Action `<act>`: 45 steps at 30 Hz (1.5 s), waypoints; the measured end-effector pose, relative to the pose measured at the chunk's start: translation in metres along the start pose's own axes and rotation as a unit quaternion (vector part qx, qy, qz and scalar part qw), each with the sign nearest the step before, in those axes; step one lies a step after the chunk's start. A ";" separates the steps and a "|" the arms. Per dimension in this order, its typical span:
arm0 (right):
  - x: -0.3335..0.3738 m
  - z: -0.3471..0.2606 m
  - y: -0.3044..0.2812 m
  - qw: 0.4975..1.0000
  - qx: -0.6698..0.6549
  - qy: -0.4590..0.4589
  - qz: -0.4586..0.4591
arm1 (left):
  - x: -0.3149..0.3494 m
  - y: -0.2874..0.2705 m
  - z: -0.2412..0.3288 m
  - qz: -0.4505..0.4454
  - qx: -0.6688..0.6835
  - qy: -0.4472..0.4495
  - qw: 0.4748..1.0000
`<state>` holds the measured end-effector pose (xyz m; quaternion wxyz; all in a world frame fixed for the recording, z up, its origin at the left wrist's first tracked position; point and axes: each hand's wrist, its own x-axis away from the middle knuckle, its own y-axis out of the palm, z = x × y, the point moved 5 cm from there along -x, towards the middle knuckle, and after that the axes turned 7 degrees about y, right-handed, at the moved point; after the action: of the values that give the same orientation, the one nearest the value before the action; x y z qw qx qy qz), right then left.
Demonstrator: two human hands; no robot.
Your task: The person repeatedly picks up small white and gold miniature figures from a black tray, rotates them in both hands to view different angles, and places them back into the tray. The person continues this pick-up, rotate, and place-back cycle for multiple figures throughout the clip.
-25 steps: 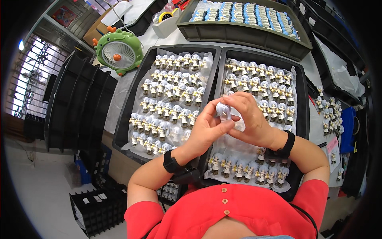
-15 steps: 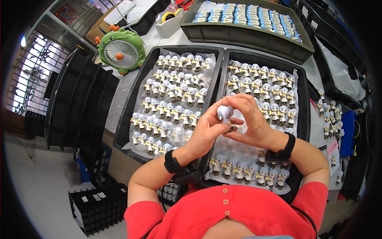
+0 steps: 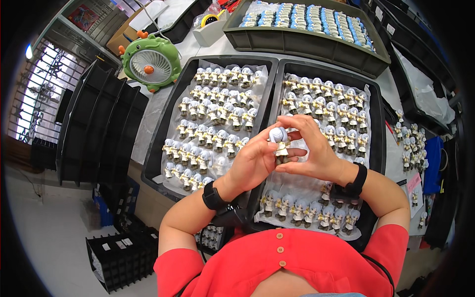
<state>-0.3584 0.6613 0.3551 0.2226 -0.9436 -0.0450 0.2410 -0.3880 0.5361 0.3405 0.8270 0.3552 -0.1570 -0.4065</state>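
Between my two hands, above the right-hand tray, is a small figurine with pale lilac hair, a white outfit and dark legs. My left hand grips it from the left, thumb across its side. On the other side my right hand curves round it, fingertips by the head and thumb near the feet. Rows of similar figurines fill the lined black left tray. Under my hands, the black right tray holds more rows, partly hidden by my hands and forearms.
A green toy-shaped fan stands behind the left tray. At the back is a grey-green crate of blue-and-white pieces, beside a tape dispenser. Loose figurines and a blue object lie at the right. Black crates stand low at left.
The figurine has turned in my fingers, so that its white-and-yellow front and legs now show. My fingers have shifted slightly around it.
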 end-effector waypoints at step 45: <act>-0.002 0.004 -0.008 0.996 0.064 0.040 0.051 | 0.004 -0.003 0.007 0.014 -0.092 0.107 0.990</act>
<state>-0.3615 0.6691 0.3564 0.2718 -0.9373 0.0278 0.2166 -0.3911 0.5281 0.3435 0.8739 0.3171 -0.0343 -0.3669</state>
